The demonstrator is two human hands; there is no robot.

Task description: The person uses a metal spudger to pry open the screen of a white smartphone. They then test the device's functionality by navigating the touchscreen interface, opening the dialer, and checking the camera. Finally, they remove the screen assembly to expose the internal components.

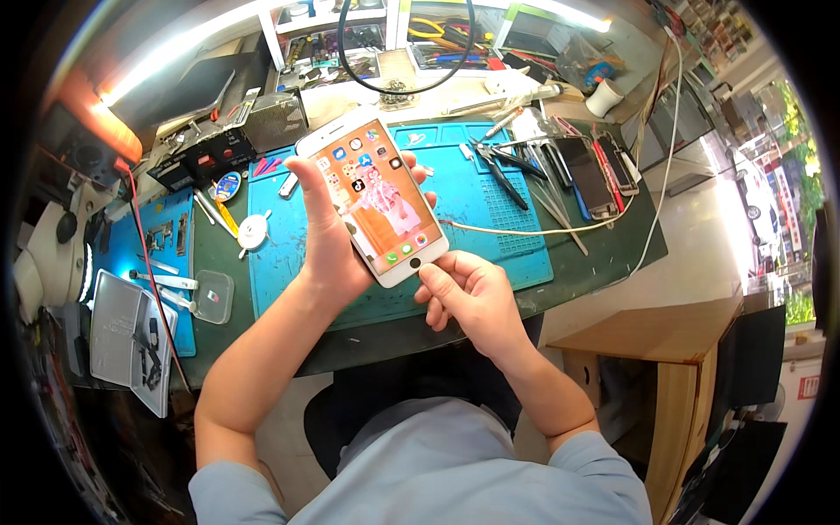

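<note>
Blue shirt (437,472) sat right below me; over the worktop (573,271) my left grip (332,245) was clamped round a lit phone (376,206), right grip (472,302) pinching its bottom corner.

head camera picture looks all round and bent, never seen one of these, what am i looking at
No machine is working here: these are a person's own bare hands. The single picture comes from a wide fisheye camera worn on the head, looking down, so straight edges curve and the rim goes dark.

The left hand has a white-framed phone in its grip, screen lit and facing up. The right hand is at the phone's lower end, thumb beside the round button.

Beneath is a blue mat on a dark workbench. Pliers lie to the right; an open grey case lies to the left.
</note>
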